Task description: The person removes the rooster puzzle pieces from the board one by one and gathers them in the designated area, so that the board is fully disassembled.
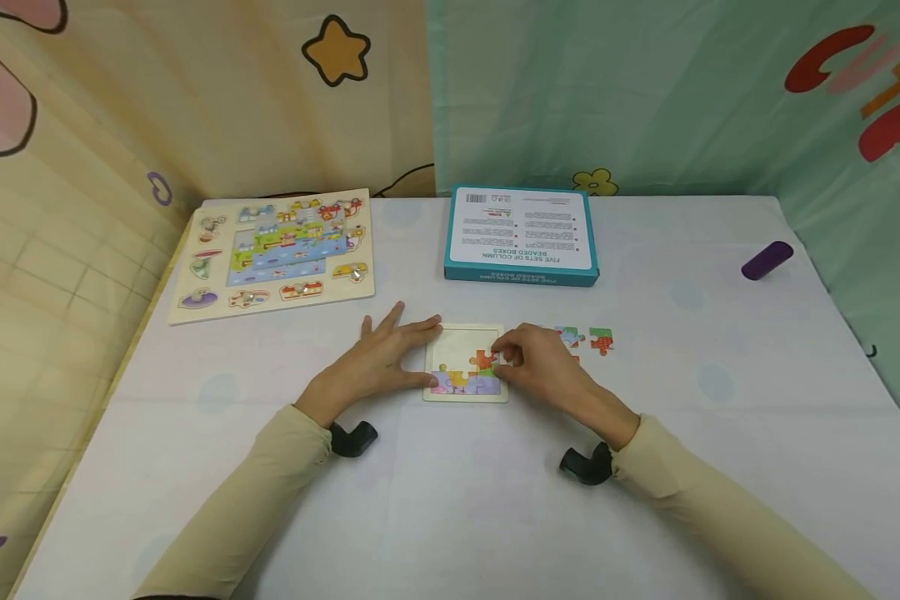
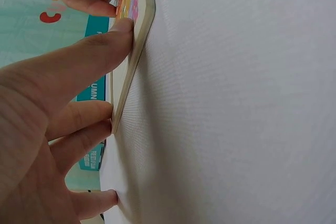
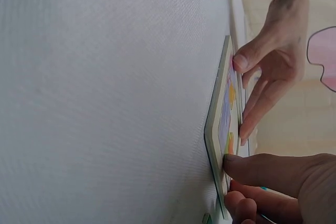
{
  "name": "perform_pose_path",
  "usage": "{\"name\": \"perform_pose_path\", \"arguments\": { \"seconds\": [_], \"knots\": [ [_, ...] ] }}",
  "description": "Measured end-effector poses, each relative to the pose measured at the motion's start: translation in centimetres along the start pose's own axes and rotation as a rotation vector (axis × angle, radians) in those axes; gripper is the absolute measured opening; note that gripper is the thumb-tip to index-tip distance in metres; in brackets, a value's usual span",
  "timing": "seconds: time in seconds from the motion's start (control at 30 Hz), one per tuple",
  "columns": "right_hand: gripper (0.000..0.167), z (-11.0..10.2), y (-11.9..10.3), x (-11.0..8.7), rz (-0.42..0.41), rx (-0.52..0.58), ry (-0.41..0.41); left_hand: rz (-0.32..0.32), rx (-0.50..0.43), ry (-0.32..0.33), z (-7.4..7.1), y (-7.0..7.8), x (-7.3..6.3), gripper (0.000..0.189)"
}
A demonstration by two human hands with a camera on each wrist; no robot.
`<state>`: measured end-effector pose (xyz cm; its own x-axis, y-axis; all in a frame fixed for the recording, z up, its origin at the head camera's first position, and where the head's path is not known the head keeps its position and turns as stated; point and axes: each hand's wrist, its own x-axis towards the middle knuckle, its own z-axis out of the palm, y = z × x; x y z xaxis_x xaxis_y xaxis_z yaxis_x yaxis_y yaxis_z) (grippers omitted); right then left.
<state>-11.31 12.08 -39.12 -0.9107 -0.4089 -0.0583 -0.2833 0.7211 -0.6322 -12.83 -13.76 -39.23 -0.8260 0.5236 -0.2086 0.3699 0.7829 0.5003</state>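
Observation:
A small square wooden puzzle tray (image 1: 465, 399) lies on the white table, its bottom row filled with purple, yellow and green pieces. My left hand (image 1: 375, 358) is spread at the tray's left side, thumb and fingertips resting on the frame, as the left wrist view also shows. With curled fingers, my right hand (image 1: 543, 367) pinches an orange-red puzzle piece (image 1: 482, 359) at the tray's right side, just above the filled row. In the right wrist view the right thumb (image 3: 247, 169) is down on the tray's surface. Fingers partly hide that piece.
Loose puzzle pieces (image 1: 602, 340) lie right of the tray, some behind the right hand. A teal box (image 1: 521, 229) stands at the back. A larger wooden picture board (image 1: 270, 310) is at the back left, a purple cylinder (image 1: 767, 261) at the far right.

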Motion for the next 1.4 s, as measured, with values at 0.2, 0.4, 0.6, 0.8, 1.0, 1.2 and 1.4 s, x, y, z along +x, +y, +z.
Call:
{"name": "perform_pose_path", "arguments": {
  "seconds": [0.2,0.4,0.6,0.8,1.0,1.2,1.4],
  "knots": [
    [0.020,0.2,0.0,0.0,0.013,0.037,0.020,0.001,-0.004,0.000,0.0,0.0,0.0,0.082],
    [0.014,0.2,0.0,-0.1,0.009,0.089,0.034,0.000,-0.005,0.002,0.0,-0.1,0.0,0.082],
    [0.013,-0.1,0.1,-0.4,0.001,0.139,0.019,-0.003,-0.002,0.006,0.0,0.0,0.0,0.081],
    [0.012,-0.3,0.2,-0.6,0.015,0.206,0.020,-0.005,-0.005,0.007,0.0,0.1,0.0,0.082],
    [0.011,-0.3,0.4,-0.8,0.032,0.210,0.048,-0.003,-0.009,0.006,0.1,0.0,0.0,0.082],
    [0.011,-0.5,0.8,-0.9,0.036,0.219,0.069,-0.005,-0.012,0.007,0.1,0.0,0.0,0.082],
    [0.012,-1.0,1.6,-1.5,0.098,0.219,0.079,-0.006,-0.016,0.005,0.1,-0.1,0.0,0.083]
  ]
}}
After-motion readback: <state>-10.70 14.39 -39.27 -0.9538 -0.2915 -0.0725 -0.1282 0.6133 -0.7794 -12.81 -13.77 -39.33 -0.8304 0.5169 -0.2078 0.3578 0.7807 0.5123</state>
